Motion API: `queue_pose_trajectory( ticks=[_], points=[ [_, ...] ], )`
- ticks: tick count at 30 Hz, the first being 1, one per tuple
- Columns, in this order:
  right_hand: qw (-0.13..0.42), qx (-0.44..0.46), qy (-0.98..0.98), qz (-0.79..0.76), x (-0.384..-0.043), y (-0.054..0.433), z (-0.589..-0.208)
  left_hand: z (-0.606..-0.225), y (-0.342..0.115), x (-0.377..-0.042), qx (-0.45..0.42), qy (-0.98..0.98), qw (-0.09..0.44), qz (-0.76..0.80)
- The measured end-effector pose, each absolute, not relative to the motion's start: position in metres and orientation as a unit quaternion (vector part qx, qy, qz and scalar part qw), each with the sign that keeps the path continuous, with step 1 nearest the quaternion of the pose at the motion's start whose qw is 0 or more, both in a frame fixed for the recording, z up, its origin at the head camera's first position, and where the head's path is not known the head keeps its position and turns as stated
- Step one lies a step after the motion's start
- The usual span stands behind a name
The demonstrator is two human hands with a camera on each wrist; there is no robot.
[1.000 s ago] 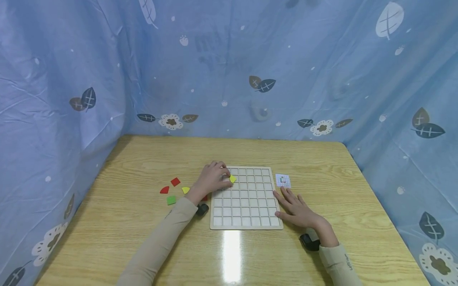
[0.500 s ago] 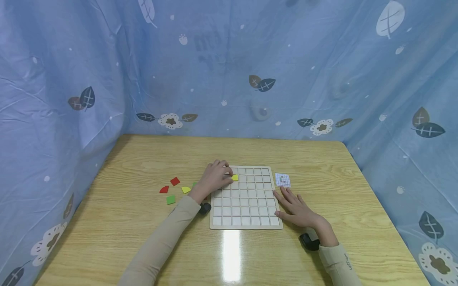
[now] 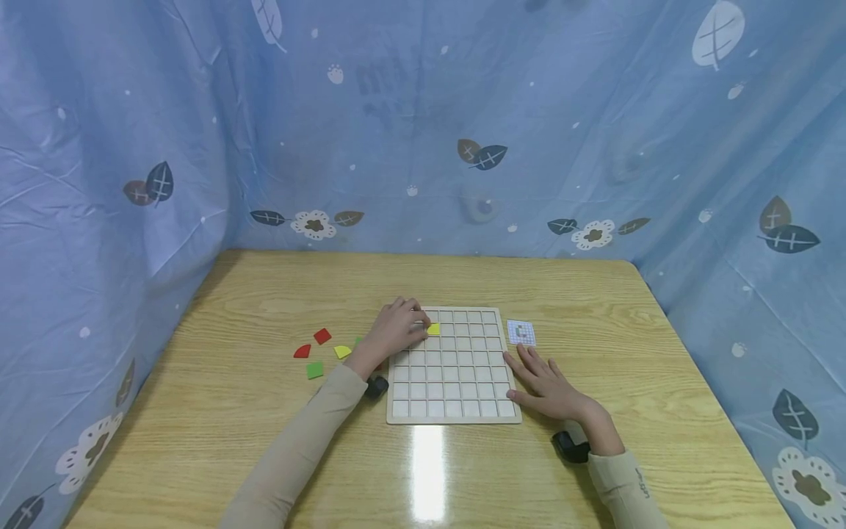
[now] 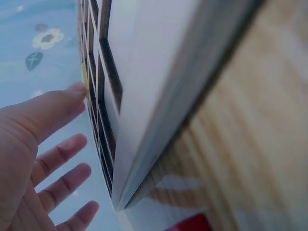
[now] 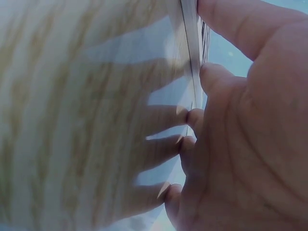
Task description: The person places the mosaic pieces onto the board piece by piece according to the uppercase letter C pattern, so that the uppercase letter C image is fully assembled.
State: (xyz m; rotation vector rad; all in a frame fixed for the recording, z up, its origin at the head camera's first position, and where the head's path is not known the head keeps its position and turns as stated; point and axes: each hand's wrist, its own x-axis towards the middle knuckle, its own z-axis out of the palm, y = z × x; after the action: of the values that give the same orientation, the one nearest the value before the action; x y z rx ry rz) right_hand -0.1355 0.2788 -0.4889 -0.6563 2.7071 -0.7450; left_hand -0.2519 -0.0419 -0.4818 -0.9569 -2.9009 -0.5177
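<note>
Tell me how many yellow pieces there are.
2: one yellow piece on the board at the left hand, another on the table left of the board; the left arm may hide more.

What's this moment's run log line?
left hand: touching yellow tile on grid board | right hand: touching board's right edge | pattern card right of board | loose red, green, yellow tiles left of board

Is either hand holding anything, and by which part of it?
The left hand touches the left edge of the yellow piece; whether it pinches it can't be told. The right hand, fingers spread at the board, holds nothing.
</note>
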Motion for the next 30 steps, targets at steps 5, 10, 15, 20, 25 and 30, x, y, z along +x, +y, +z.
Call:
queue_pose_trajectory(
  ticks=[5,10,15,20,25,30],
  points=[
    [0.128,-0.226,0.932,-0.254,-0.135,0.278,-0.489,-0.483,-0.047,-0.249,-0.304,-0.934,0.031,-0.182],
    [0.119,-0.231,0.928,-0.268,-0.134,0.278,-0.487,-0.481,-0.055,-0.247,-0.289,-0.936,0.030,-0.198],
    [0.106,-0.242,0.923,-0.278,-0.134,0.279,-0.490,-0.480,-0.066,-0.243,-0.277,-0.936,0.025,-0.218],
    [0.104,-0.243,0.924,-0.278,-0.135,0.280,-0.491,-0.478,-0.078,-0.238,-0.277,-0.935,0.031,-0.218],
    [0.108,-0.236,0.926,-0.273,-0.134,0.279,-0.488,-0.478,-0.090,-0.233,-0.261,-0.939,0.032,-0.221],
    [0.109,-0.238,0.925,-0.274,-0.133,0.278,-0.488,-0.476,-0.105,-0.227,-0.243,-0.942,0.036,-0.230]
  ],
)
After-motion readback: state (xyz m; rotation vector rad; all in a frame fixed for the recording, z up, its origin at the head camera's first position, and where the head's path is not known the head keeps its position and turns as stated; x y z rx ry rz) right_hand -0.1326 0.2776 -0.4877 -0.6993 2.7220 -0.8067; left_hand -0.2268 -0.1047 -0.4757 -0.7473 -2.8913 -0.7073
